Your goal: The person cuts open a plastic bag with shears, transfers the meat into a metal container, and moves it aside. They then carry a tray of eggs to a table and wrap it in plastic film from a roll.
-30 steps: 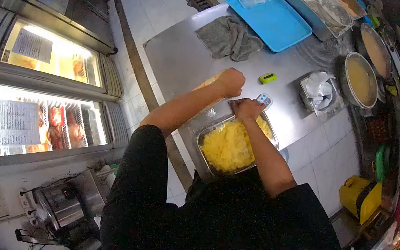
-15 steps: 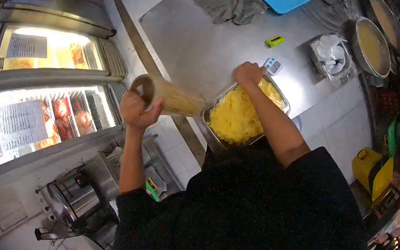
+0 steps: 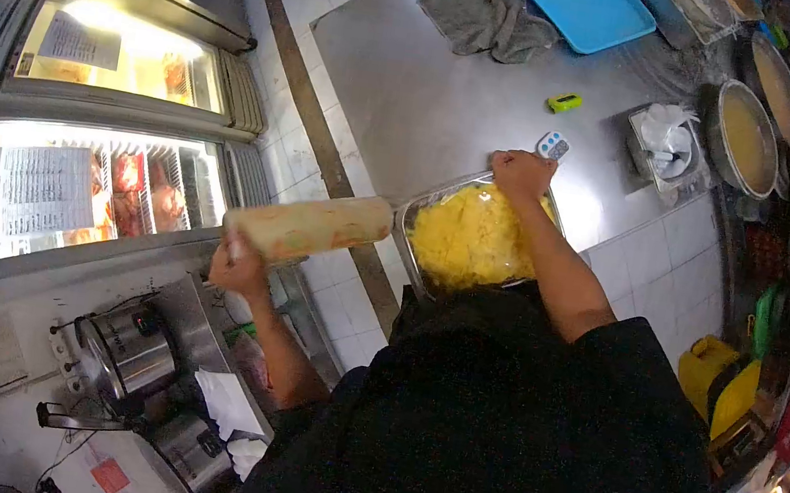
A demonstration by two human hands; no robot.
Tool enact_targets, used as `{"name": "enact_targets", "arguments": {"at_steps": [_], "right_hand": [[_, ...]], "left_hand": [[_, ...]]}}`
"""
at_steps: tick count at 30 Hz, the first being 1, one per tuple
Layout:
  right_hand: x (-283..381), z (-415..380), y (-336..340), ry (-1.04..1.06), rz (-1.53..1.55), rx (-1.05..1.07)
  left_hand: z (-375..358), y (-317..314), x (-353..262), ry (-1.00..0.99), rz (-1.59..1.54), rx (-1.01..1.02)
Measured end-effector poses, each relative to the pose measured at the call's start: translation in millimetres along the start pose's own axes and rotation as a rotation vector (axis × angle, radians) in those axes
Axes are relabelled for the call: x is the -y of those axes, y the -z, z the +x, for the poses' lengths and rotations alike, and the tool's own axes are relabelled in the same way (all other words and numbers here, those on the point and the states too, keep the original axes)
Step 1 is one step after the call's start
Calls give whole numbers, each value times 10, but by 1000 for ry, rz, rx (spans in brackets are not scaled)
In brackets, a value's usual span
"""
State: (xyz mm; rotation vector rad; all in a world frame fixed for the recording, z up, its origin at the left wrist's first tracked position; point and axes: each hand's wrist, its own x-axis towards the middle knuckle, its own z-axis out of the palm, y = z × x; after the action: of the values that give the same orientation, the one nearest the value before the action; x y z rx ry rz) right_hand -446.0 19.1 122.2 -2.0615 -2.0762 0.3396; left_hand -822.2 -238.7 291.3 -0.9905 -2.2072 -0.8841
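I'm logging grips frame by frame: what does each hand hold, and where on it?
The left hand grips one end of a long beige cling-film roll. The right hand pinches the far rim of the rectangular metal tray.

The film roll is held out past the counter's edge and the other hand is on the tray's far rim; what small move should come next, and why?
Probably draw the roll further out with the left hand. The right hand pins the tray's far rim, and the yellow food seems to lie under film, so tension should smooth it.
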Motion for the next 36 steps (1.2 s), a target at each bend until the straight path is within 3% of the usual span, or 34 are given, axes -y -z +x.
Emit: {"name": "enact_targets", "arguments": {"at_steps": [2,3,5,6,7,8,11,13,15,17,18,19,21,23,25,27,29,31,35,36], "right_hand": [[-137,27,215,-89,-26,125],[-198,31,321,-136,-41,184],[-324,-14,329,-94,9,32],[-342,10,308,-87,-11,-2],[-355,16,279,-73,-29,-29],[-367,-4,258,-63,-33,-61],[-357,6,175,-32,-23,-115],[-381,23,145,-33,-27,-102],[-380,3,184,-7,28,-137],[-402,-10,200,24,42,-211],[-394,-24,253,20,47,-155],[-398,-55,259,16,40,-164],[-377,-57,273,0,29,-197],[-364,-21,276,-41,50,-160],[-349,-28,296,-49,72,-166],[-342,-91,350,-9,77,-212],[-379,-48,294,-16,53,-210],[-387,-51,268,-13,35,-197],[-380,-73,245,-14,23,-219],[-388,-60,224,-16,18,-238]], "left_hand": [[-99,221,754,344,-173,-204],[-69,522,1012,297,-137,-231],[48,1178,1608,306,300,-167],[267,1463,1466,340,450,-149],[442,1708,1221,158,485,-55],[624,1695,540,-63,116,-215],[840,2322,709,-146,412,-139],[918,2579,755,-76,200,-175],[984,2532,616,30,162,-300],[1105,2465,635,-115,304,-371],[1158,2432,516,-61,249,-345],[1237,2496,663,-127,342,-304],[1459,2652,1002,-47,545,-327],[1606,2729,1074,-107,190,-473],[1779,2824,1239,-52,64,-486],[1801,3059,1519,137,184,-371],[1726,3048,1472,-96,113,-331],[1564,3077,1546,142,55,-322],[1281,3235,1750,208,260,-309],[1246,3337,2118,282,208,-296]]}}
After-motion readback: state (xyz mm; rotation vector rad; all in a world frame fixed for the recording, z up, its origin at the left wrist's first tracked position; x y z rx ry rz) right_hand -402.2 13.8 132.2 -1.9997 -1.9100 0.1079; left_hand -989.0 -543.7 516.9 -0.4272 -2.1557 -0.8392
